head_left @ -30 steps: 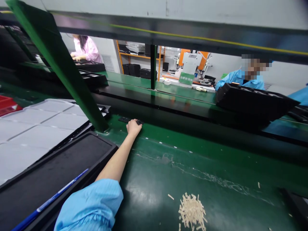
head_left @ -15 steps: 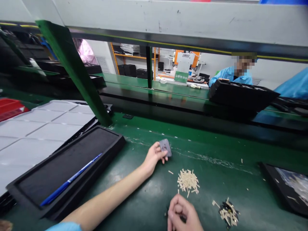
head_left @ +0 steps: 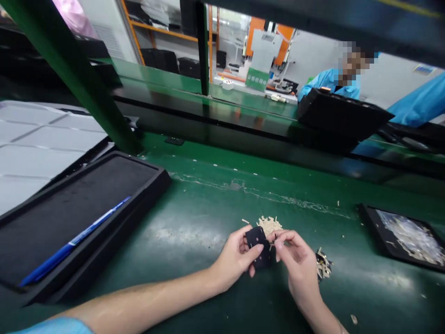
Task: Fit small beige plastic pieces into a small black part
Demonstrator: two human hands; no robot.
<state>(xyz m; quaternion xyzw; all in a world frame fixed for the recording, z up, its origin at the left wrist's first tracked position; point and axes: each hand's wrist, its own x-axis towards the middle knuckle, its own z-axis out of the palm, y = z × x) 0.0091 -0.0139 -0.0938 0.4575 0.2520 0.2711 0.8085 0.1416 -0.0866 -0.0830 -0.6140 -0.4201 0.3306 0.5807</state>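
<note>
My left hand [head_left: 236,256] grips a small flat black plastic part [head_left: 259,247] just above the green work surface [head_left: 208,218]. My right hand [head_left: 297,260] meets it from the right, fingertips pinched at the part's right edge; whether it holds something small of its own I cannot tell. A pile of short pale sticks [head_left: 268,224] lies right behind the hands. A smaller heap of dark and pale scraps [head_left: 323,266] sits just right of my right hand.
A black tray [head_left: 86,208] with a blue pen [head_left: 74,241] lies at left, white moulded trays [head_left: 41,148] behind it. A black tray of clear bits [head_left: 405,236] sits at right. A green post [head_left: 73,74] rises at left. A person in blue [head_left: 330,79] works across the line.
My left hand reached far to the back edge, picked up a small part and brought it near. My right hand has come up to meet it. The view tilted down.
</note>
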